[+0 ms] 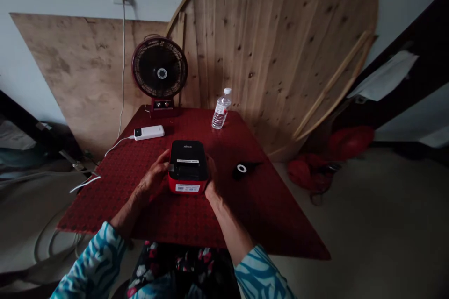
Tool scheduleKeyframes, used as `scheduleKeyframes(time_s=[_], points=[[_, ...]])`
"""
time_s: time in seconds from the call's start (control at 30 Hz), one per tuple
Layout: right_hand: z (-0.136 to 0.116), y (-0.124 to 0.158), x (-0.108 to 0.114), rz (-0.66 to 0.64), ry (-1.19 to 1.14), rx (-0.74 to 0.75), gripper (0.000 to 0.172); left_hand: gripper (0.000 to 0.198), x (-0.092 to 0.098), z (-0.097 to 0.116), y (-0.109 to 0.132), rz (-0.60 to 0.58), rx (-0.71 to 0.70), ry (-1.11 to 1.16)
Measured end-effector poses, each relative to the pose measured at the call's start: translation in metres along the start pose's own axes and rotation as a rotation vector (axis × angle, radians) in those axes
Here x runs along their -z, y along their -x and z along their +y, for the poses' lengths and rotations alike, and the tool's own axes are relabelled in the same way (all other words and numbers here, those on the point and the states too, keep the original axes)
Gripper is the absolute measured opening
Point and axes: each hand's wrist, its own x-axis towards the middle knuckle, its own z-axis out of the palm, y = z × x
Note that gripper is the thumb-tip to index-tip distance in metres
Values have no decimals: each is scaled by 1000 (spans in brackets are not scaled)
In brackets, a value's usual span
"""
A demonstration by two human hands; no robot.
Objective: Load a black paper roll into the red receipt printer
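In the middle of the red table, a small box-shaped label printer (188, 163) with a black top and a red lower body sits between my hands. A white sticker shows on its near side and a thin white strip on its top. My left hand (156, 174) grips its left side, the fingers curled along the edge. On the opposite side my right hand (211, 182) holds it, its fingers mostly hidden behind the body. To the right lies a small black object with a white ring (242, 168).
A red patterned cloth covers the table (266, 224). Behind the hands are a white power bank (149, 132) with a cable, a dark red fan (160, 72) and a clear water bottle (221, 110). A large round wooden board (277, 51) leans against the wall.
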Motion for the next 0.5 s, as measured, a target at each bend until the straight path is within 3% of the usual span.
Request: scheduleKeyframes(time_s=[0.13,0.5], points=[[0,0,-2,129,-32,-64,54,67,2,0,-2,3,-7,-24],[2,-1,-4,114,-98,-28,45,72,-3,9,-4,37,-12,-118]])
